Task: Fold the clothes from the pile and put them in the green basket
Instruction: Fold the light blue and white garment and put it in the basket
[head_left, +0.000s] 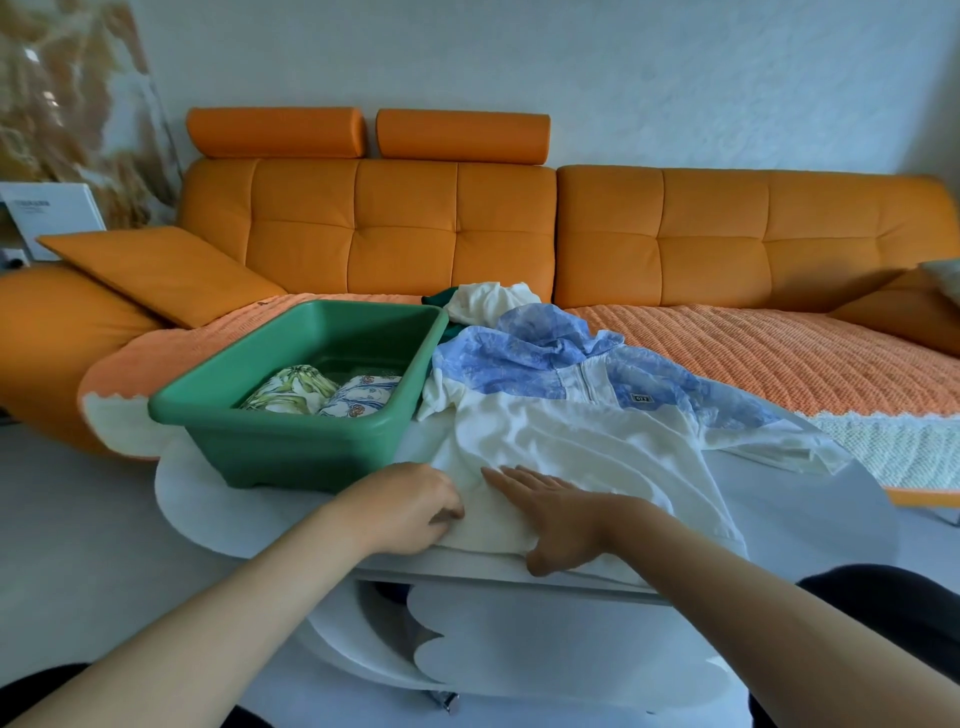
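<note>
Jacket (561, 421) lies spread on the bench (208, 493); left hand (410, 506) pinches its near hem, right hand (553, 514) presses flat on it just beside.

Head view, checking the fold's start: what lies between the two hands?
In the head view, only a strip of the white hem of the jacket lies between the left hand, which grips it, and the right hand, flat on it.
</note>
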